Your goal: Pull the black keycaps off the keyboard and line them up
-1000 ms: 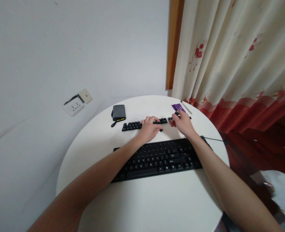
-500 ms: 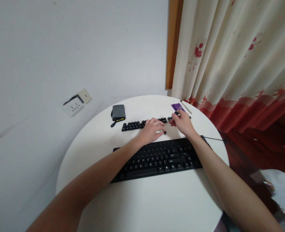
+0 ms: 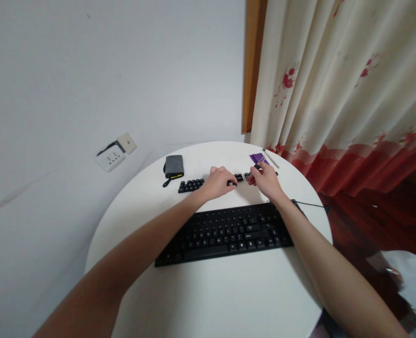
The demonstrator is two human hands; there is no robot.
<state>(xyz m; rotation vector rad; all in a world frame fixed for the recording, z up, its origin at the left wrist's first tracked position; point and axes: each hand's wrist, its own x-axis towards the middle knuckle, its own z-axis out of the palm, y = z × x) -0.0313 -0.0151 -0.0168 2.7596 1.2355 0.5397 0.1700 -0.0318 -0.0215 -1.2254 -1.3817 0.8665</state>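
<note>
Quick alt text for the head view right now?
The left hand pinches a small black piece and the right hand holds a thin tool near rows of black keys, beyond a black keyboard on a white table.

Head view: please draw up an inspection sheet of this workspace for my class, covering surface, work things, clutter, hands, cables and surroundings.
Surface: white table, rounded far edge.
Work things: black keyboard, lying near the table's middle; black keycaps set out beyond it, partly hidden by the hands.
Clutter: grey pouch at far left; purple item and pale stick at far right.
Hands: left hand pinches a small black piece; right hand holds a slim tool, type unclear.
Cables: thin black cable runs right from the keyboard's far right corner.
Surroundings: pale wall with sockets; patterned curtain; dark red floor.
</note>
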